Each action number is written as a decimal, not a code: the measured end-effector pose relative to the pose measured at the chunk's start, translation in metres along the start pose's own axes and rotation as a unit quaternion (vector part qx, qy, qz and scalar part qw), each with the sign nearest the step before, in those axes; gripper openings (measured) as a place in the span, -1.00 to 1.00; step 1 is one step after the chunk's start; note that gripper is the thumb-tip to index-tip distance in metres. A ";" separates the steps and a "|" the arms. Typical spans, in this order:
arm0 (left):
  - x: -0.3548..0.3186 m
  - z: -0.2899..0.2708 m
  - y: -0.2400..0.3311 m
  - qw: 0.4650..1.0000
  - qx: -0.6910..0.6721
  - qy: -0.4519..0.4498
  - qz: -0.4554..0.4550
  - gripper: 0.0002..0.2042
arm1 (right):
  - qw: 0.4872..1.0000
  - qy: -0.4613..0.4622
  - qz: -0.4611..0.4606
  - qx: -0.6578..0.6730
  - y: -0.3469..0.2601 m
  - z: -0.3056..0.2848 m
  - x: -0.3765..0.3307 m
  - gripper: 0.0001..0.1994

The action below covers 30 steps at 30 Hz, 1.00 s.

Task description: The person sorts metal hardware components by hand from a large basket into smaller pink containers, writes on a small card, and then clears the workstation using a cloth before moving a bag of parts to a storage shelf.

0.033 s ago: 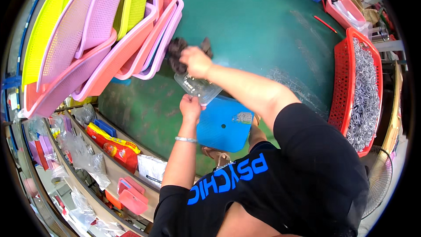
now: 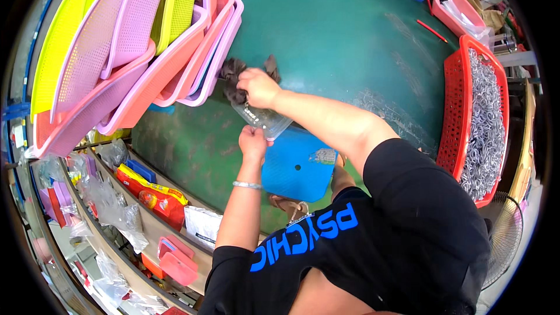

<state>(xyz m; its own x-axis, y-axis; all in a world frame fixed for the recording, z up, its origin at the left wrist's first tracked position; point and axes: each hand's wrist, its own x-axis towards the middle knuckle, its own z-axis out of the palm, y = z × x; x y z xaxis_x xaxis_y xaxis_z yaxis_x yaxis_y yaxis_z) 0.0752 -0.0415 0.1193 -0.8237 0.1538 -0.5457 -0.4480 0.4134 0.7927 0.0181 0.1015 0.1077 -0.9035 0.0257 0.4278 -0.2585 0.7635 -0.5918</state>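
Observation:
My left hand is closed on the near edge of a clear, shallow plastic container, which has small light marks on it. Just beyond, the curled fingers of my right hand grip a crumpled dark grey-brown cloth. Part of that cloth sticks up past the knuckles, and my hand hides its middle. The right hand is above the container's far end; whether the cloth touches the plastic I cannot tell. Below the container is a blue stool top with a small hole in its middle.
Pink, purple and lime perforated baskets lean stacked at the left. A red basket full of metal rings stands at the right, near a fan. A red pen-like stick lies on the green surface. Bagged goods fill shelves lower left.
My right hand and the dark cloth have shifted slightly left. The left hand keeps its hold on the container.

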 end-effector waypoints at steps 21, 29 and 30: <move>-0.037 0.039 0.001 0.996 0.064 -0.055 0.025 -0.91 | 0.983 0.099 0.156 -0.016 -0.034 -0.060 -0.102 -0.78; -0.037 0.024 0.003 0.998 0.007 -0.056 -0.018 -0.95 | 0.906 0.344 0.233 -0.086 0.055 -0.217 -0.099 -0.80; -0.038 0.027 0.003 0.998 0.006 -0.057 -0.023 -0.95 | 0.899 0.379 0.202 -0.085 0.084 -0.242 -0.115 -0.81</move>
<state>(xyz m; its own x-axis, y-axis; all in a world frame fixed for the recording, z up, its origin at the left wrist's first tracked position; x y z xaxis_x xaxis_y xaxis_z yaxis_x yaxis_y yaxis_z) 0.1146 -0.0221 0.1352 -0.7572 0.2350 -0.6095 -0.4797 0.4332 0.7630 0.1835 0.3189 0.1744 -0.4018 0.7072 0.5817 0.1527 0.6781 -0.7190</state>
